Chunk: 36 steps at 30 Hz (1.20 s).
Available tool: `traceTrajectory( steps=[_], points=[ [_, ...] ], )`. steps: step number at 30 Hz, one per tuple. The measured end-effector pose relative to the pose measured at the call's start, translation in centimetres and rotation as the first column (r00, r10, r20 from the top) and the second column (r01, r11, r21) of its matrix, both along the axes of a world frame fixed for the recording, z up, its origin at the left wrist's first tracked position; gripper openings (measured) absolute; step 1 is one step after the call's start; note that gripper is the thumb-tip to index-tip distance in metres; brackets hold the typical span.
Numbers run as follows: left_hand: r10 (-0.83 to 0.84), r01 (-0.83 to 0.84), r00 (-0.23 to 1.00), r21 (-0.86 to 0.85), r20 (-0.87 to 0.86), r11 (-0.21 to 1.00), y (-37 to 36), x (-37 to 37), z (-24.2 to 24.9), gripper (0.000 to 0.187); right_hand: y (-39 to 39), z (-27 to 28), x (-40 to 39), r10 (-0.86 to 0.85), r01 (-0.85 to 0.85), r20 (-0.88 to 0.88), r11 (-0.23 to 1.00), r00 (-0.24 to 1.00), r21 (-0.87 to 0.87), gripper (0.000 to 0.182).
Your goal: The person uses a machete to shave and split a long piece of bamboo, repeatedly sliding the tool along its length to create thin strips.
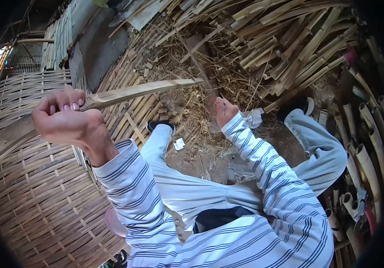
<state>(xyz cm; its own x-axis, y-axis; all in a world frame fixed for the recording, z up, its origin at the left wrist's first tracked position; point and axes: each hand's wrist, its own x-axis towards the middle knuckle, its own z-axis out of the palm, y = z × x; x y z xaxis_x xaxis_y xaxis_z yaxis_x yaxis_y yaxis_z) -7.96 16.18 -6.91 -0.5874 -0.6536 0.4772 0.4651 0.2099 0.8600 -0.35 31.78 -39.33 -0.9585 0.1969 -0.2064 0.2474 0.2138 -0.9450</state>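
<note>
My left hand [69,118], at the left, is closed round a long split bamboo strip [143,91]. The strip stretches right across the view, its pale cut face showing, and its other part runs back past my wrist to the lower left. In the middle, my right hand [226,111] is closed on a long, thin, dark knife [195,60], whose blade points up and to the left. At its far end the bamboo strip overlaps the blade, just above my right fist. The knife's handle is hidden in my fingers.
Woven bamboo panels [44,196] stand at the left. Split bamboo pieces [290,40] are heaped at the upper right, and bamboo tubes [366,165] lean along the right edge. Shavings [187,107] cover the ground between my outstretched legs [321,154]. A white scrap [179,144] lies near my left foot.
</note>
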Motion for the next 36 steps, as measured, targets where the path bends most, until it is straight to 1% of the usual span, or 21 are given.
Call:
traceTrajectory(
  steps=[1,2,3,4,5,7,8,12,13,14,16,19,21,23,26,27,28,30,32,33,36],
  points=[
    [0.007,-0.007,1.000,-0.035,-0.002,0.999,0.1,0.0,-0.1,0.024,0.2,-1.5,0.7,0.109,-0.108,0.058,0.994,0.992,-0.011,0.054],
    [0.013,-0.013,1.000,-0.069,-0.006,0.998,0.2,0.3,0.0,0.024,-0.4,-4.0,1.7,0.168,-0.202,0.190,0.963,0.967,0.178,0.055],
    [-0.040,0.039,0.999,0.071,0.009,0.997,0.1,0.9,0.3,0.024,-0.6,-6.7,1.2,0.183,-0.289,0.299,0.886,0.937,0.364,0.057],
    [-0.041,0.041,0.999,0.071,-0.006,0.997,-0.5,0.5,0.6,0.025,-1.0,-8.0,-0.2,0.163,-0.371,0.403,0.772,0.901,0.517,0.058],
    [-0.033,0.033,0.999,0.077,-0.011,0.996,-1.2,0.2,0.6,0.025,0.7,-1.9,-2.0,0.262,-0.486,0.527,0.803,0.808,0.345,0.066],
    [0.146,-0.146,0.989,-0.021,0.013,0.989,-0.7,0.7,-0.1,0.026,-0.2,-3.2,-0.6,0.201,-0.331,0.329,0.852,0.923,0.406,0.062],
    [0.105,-0.105,0.994,0.016,0.024,0.994,-0.7,0.7,0.0,0.026,-0.1,-4.4,-1.8,0.128,-0.202,0.206,0.898,0.970,0.391,0.059],
    [0.006,-0.009,0.999,0.069,0.038,0.998,-1.8,0.9,-0.1,0.025,-0.5,-0.4,-1.6,-0.110,0.111,-0.178,0.994,0.978,-0.004,0.048],
    [0.026,-0.028,0.999,0.056,0.041,0.998,-1.5,0.7,-0.2,0.025,-0.5,-1.6,-1.0,-0.045,0.047,-0.217,0.999,0.975,0.006,0.047],
    [0.042,-0.044,0.998,0.045,0.043,0.998,-1.0,0.7,0.0,0.025,-1.1,-5.6,0.6,0.031,0.000,-0.129,0.972,0.991,0.235,0.047],
    [0.019,-0.022,0.999,0.088,0.032,0.996,-0.9,0.9,0.3,0.024,-2.1,-14.4,2.1,0.109,-0.112,0.045,0.757,0.993,0.644,0.045],
    [0.058,-0.059,0.998,0.090,0.018,0.994,-1.3,0.7,0.0,0.025,-0.7,-8.9,-0.5,0.079,-0.136,0.116,0.750,0.990,0.647,0.039],
    [0.019,-0.021,0.999,0.059,0.043,0.998,-1.4,0.9,0.0,0.025,-0.9,-4.9,0.4,0.104,-0.129,0.089,0.926,0.991,0.356,0.040],
    [-0.008,0.007,1.000,0.039,0.026,0.999,-1.3,0.5,-0.1,0.025,-0.8,-1.1,-1.0,0.073,-0.071,-0.022,0.995,0.997,0.069,0.039],
    [-0.015,0.014,0.999,0.026,0.032,1.000,-1.8,0.7,-0.1,0.027,-1.2,-1.0,-0.3,0.046,-0.048,-0.184,0.999,0.982,-0.003,0.037],
    [-0.117,0.118,0.991,-0.015,0.070,0.993,-3.7,0.8,-0.4,0.027,-1.6,-4.0,0.5,0.129,-0.116,-0.099,0.984,0.987,0.132,0.041],
    [-0.218,0.224,0.970,-0.051,0.113,0.973,-7.0,0.7,-0.8,0.026,-1.2,-5.6,1.0,0.230,-0.269,0.151,0.900,0.962,0.343,0.041],
    [-0.333,0.337,0.938,-0.026,0.094,0.941,-8.0,0.9,-0.9,0.025,-1.4,-14.4,-0.3,0.059,-0.396,0.619,0.816,0.783,0.422,0.050],
    [-0.385,0.382,0.923,0.077,0.020,0.921,-6.8,1.2,-0.6,0.023,1.9,-20.7,1.3,0.208,-0.475,0.554,0.786,0.806,0.396,0.057],
    [-0.649,0.649,0.761,-0.041,0.022,0.760,-10.5,0.6,-1.1,0.019,3.1,-16.3,1.7,0.115,-0.362,0.516,0.839,0.849,0.407,0.061],
    [-0.732,0.732,0.681,0.036,-0.027,0.680,-7.0,1.7,-0.6,0.022,2.2,-8.2,0.0,0.034,-0.142,0.432,0.965,0.901,0.222,0.064]
  ],
)
